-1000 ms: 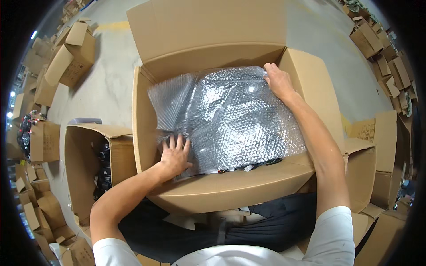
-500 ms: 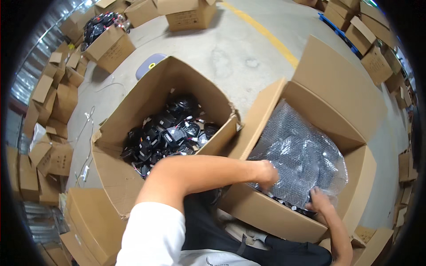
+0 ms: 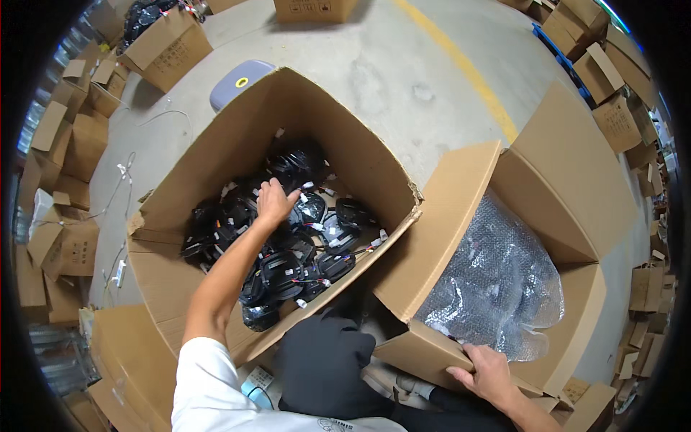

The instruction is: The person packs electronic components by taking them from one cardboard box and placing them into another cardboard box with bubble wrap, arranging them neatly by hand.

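Observation:
My left hand (image 3: 276, 203) is inside the left cardboard box (image 3: 162, 270), open, fingers stretched over a heap of black plastic parts (image 3: 282, 273) with short wires and white connectors. Whether its fingertips touch a part is hard to tell. My right hand (image 3: 489, 376) grips the near wall of the right cardboard box (image 3: 425, 351), the thumb on the outer side and the fingers over the rim. A sheet of clear bubble wrap (image 3: 497, 277) lies in that box, hiding most of what is under it.
The right box's flaps (image 3: 568, 165) stand up. A grey-purple stool (image 3: 237, 81) is behind the left box. Another carton (image 3: 119, 360) stands at the near left. Stacked cartons (image 3: 75, 241) line the left side, with a loose cable (image 3: 121, 216) on the floor beside them.
My left hand has left the bubble wrap and moved left into the box of black parts. My right hand has shifted from the wrap to the right box's near rim.

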Demonstrator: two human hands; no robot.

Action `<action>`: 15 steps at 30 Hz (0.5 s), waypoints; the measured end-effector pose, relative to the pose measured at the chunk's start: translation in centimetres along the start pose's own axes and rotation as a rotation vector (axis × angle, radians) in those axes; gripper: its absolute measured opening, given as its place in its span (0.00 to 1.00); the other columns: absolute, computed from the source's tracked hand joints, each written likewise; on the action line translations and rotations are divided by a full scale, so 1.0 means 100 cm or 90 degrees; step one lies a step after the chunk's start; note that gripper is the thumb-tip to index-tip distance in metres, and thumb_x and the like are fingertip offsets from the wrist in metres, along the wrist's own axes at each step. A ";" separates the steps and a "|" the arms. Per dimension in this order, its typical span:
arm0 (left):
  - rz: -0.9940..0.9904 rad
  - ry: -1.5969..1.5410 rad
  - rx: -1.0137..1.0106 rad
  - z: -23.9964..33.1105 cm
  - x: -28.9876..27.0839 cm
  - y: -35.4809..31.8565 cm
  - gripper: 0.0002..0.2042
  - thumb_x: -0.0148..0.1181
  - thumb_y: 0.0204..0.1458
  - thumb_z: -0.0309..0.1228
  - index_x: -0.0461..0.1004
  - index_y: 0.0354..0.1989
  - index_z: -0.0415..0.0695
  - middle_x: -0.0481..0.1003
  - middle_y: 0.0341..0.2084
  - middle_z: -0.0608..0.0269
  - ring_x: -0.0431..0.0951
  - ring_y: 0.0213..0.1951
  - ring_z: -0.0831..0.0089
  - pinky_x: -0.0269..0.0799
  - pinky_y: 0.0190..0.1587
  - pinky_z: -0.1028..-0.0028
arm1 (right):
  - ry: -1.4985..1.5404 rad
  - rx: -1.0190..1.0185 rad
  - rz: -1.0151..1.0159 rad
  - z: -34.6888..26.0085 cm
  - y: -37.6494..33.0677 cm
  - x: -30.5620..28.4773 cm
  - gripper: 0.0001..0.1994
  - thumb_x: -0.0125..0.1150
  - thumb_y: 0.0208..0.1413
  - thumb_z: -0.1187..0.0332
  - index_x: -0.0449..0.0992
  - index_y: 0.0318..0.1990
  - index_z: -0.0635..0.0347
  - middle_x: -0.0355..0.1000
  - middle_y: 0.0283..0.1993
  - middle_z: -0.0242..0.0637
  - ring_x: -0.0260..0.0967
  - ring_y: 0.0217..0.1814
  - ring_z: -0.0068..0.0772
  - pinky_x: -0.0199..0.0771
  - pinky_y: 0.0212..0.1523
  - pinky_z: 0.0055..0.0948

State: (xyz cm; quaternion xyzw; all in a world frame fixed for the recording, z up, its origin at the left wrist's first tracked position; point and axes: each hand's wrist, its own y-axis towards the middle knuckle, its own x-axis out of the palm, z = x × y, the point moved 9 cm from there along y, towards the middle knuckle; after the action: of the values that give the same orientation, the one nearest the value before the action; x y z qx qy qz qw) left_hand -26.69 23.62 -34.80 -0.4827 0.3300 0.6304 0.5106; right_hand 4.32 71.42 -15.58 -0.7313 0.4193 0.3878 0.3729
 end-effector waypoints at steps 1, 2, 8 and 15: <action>-0.035 0.038 -0.051 -0.001 0.024 -0.002 0.43 0.73 0.45 0.51 0.62 0.60 0.29 0.65 0.58 0.31 0.68 0.59 0.37 0.68 0.56 0.49 | -0.004 0.007 -0.010 0.002 0.001 0.003 0.27 0.75 0.46 0.49 0.76 0.44 0.63 0.75 0.30 0.43 0.76 0.31 0.48 0.76 0.32 0.41; 0.064 0.078 -0.056 0.008 0.029 -0.001 0.53 0.74 0.42 0.52 0.53 0.66 0.26 0.59 0.63 0.29 0.61 0.65 0.36 0.62 0.61 0.44 | -0.004 0.014 -0.015 0.002 0.001 0.004 0.27 0.75 0.46 0.49 0.76 0.44 0.62 0.75 0.31 0.43 0.76 0.31 0.47 0.76 0.32 0.41; 0.179 0.408 -0.174 -0.013 0.074 0.042 0.57 0.75 0.38 0.53 0.50 0.72 0.33 0.59 0.69 0.42 0.59 0.69 0.43 0.54 0.63 0.32 | -0.051 0.027 -0.050 0.003 0.003 0.005 0.26 0.74 0.46 0.48 0.77 0.43 0.61 0.73 0.30 0.38 0.75 0.30 0.40 0.75 0.29 0.36; 0.175 0.423 -0.061 -0.013 0.068 0.036 0.43 0.71 0.46 0.42 0.57 0.68 0.35 0.70 0.57 0.56 0.70 0.59 0.59 0.67 0.56 0.45 | -0.011 0.034 -0.029 0.014 0.003 -0.001 0.25 0.73 0.48 0.50 0.76 0.44 0.62 0.71 0.30 0.38 0.74 0.32 0.40 0.76 0.29 0.35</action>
State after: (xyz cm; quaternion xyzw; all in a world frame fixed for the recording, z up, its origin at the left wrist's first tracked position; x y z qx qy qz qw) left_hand -29.84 23.68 -41.93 -0.6354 0.5100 0.5168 0.2629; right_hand 3.59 72.58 -16.12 -0.7272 0.4092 0.3744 0.4045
